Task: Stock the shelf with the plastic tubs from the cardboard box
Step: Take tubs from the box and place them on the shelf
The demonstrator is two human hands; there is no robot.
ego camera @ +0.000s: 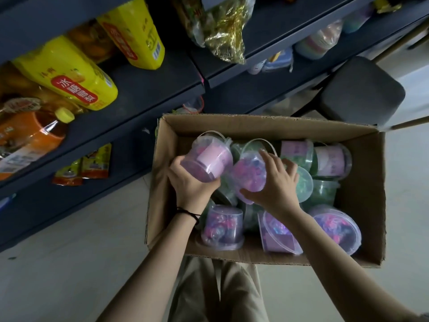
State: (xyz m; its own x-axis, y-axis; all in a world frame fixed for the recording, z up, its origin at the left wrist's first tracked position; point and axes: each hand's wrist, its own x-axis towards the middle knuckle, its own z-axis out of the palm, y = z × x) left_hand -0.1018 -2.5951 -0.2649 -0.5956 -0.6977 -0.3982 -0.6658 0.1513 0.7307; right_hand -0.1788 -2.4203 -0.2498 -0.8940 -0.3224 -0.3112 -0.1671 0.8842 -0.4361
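Head view: mid-frame, the left grip (pixel 190 182) was wrapped round a purple tub (pixel 206 159) tilted above the cardboard box (pixel 267 123). The right grip (pixel 276 182) clasped a 2nd tub (pixel 251 173) lying on the pile. Lifting 2 smooth tubs at once risked 1 slipping. The shelf (pixel 139 89), upper left, looked crowded, so its yellow bottles (pixel 69 73) might be knocked.

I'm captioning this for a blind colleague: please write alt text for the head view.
A person's left hand grips a labelled purple tub and the right hand a second purple tub over an open cardboard box of purple and green tubs beside dark shelves.
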